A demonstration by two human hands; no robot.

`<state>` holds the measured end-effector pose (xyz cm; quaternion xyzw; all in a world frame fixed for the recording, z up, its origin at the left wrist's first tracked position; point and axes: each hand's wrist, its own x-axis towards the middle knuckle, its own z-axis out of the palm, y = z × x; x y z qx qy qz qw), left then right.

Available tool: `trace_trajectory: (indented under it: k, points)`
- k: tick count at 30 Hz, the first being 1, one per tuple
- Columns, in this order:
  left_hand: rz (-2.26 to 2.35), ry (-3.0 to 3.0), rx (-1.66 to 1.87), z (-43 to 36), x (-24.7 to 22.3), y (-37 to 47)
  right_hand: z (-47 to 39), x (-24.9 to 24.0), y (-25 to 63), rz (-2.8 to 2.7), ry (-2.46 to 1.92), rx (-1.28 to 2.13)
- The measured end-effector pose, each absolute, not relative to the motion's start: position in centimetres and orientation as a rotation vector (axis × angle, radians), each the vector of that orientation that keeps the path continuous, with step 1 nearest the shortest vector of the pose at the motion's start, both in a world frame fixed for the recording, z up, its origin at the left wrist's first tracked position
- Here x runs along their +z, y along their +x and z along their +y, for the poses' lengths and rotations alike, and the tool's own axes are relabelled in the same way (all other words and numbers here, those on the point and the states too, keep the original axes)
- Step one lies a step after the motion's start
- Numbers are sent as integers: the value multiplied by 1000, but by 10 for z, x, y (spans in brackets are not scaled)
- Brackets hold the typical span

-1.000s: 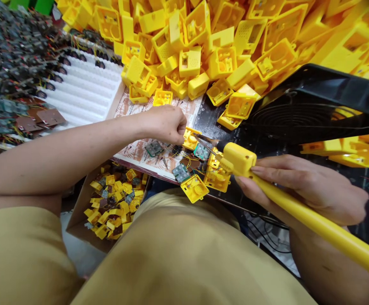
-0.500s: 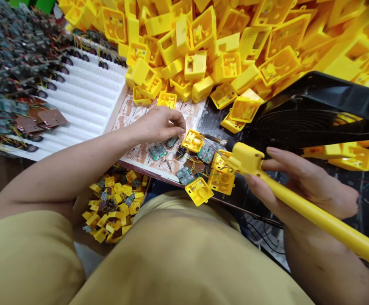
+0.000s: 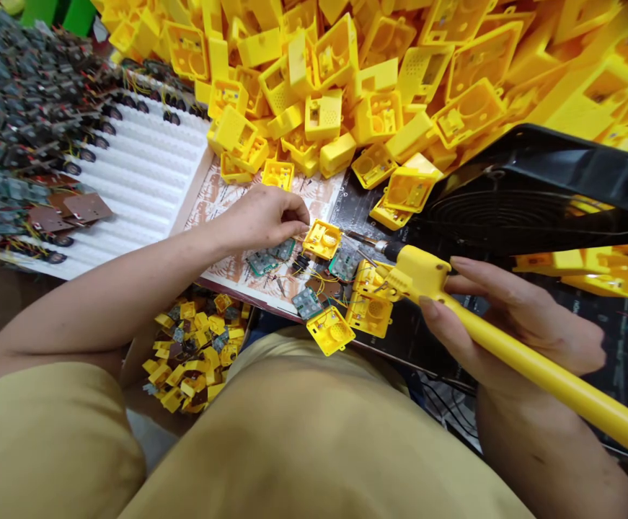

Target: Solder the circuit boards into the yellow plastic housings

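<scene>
My left hand (image 3: 264, 215) rests on the patterned work board (image 3: 227, 194), fingertips pinched on something thin, perhaps a wire, beside a small yellow plastic housing (image 3: 322, 238). My right hand (image 3: 513, 317) grips a yellow soldering iron (image 3: 508, 353), whose metal tip (image 3: 360, 238) points left at that housing. Small green circuit boards (image 3: 270, 257) with wires lie just below the left hand. More yellow housings (image 3: 368, 314) sit near the board's front edge.
A big heap of yellow housings (image 3: 378, 72) fills the back. A white ridged tray (image 3: 146, 173) with circuit boards (image 3: 16, 122) lies left. A black fan (image 3: 530, 202) stands right. A cardboard box of assembled yellow parts (image 3: 195, 353) sits below, beside my knees.
My left hand opened slightly and shifted left off the yellow housing, which now shows fully. The soldering iron and right hand stayed nearly put; the view shifted slightly.
</scene>
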<state>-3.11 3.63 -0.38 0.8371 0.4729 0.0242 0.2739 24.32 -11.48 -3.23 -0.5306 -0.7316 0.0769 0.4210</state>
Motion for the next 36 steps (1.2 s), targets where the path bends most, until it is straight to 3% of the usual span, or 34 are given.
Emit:
trace_trajectory:
  k: [19,36]
  points:
    - [1293,2439,-164,38,13,0,-113,-34,225,-1830,-1263,179]
    - [1280,2688,-463,34,14,16,-96,-15,217,-2147,-1030,-72]
